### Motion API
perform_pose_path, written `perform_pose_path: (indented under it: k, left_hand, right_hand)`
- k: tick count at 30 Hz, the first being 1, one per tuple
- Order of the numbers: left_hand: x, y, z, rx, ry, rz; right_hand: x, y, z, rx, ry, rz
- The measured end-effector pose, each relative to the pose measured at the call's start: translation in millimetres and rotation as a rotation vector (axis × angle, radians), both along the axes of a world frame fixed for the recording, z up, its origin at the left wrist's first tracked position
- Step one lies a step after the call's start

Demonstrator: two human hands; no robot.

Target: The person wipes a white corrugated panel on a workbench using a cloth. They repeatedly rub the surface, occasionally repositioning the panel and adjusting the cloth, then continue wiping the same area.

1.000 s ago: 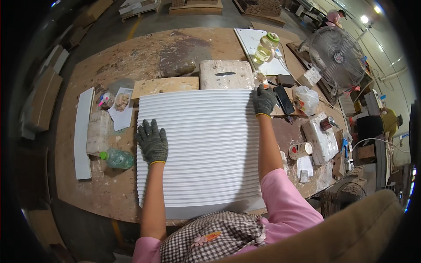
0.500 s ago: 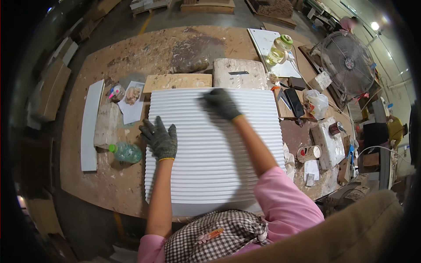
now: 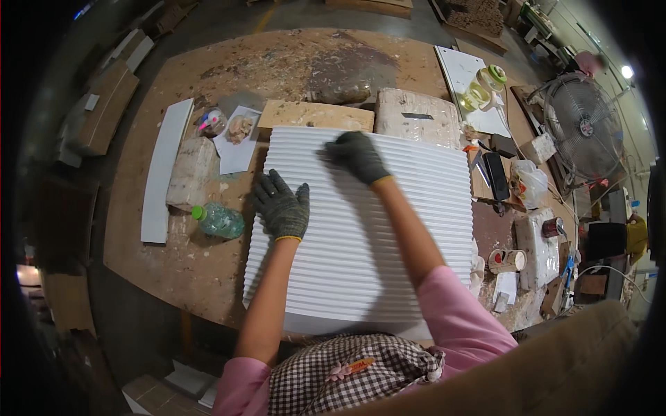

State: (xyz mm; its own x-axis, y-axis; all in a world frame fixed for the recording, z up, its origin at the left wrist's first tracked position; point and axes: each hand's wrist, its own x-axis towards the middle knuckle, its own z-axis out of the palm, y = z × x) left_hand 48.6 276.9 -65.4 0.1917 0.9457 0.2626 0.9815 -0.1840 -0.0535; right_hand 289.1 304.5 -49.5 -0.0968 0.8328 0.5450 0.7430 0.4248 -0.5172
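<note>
A white panel with ridges running crosswise (image 3: 340, 243) lies flat in front of me on the worktable. My left hand (image 3: 283, 208), in a dark knitted glove, rests on the panel near its left edge with the fingers spread. My right hand (image 3: 356, 159), gloved alike, is closed over the ridges near the far edge. Whatever it may hold is hidden under the fingers. Behind the panel are a pale wooden block (image 3: 312, 114) and a tape-wrapped block (image 3: 416, 119) with a small dark strip on top.
On the left stand a green-capped bottle (image 3: 218, 220), a wrapped block (image 3: 193, 173) and a long white board (image 3: 166, 173). On the right are a phone (image 3: 495, 176), a plastic bag (image 3: 529, 184), a tin (image 3: 553, 227), a cup (image 3: 506, 261) and a large fan (image 3: 584, 125).
The whole view has shifted, so the table's things sit further right. Over the panel my right hand has moved somewhat left, still closed. My left hand keeps its place at the left edge.
</note>
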Motion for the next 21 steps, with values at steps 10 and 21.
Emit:
perform_pose_path:
  k: [10, 21]
  left_hand:
    - [-61.8, 40.5, 1.8, -0.274, -0.320, -0.077]
    - [-87.9, 54.3, -3.0, -0.597, -0.705, -0.111]
  right_hand:
    - [20.4, -12.5, -0.8, -0.655, 0.726, 0.013]
    - [-87.9, 40.1, 6.1, -0.042, 0.088, -0.070]
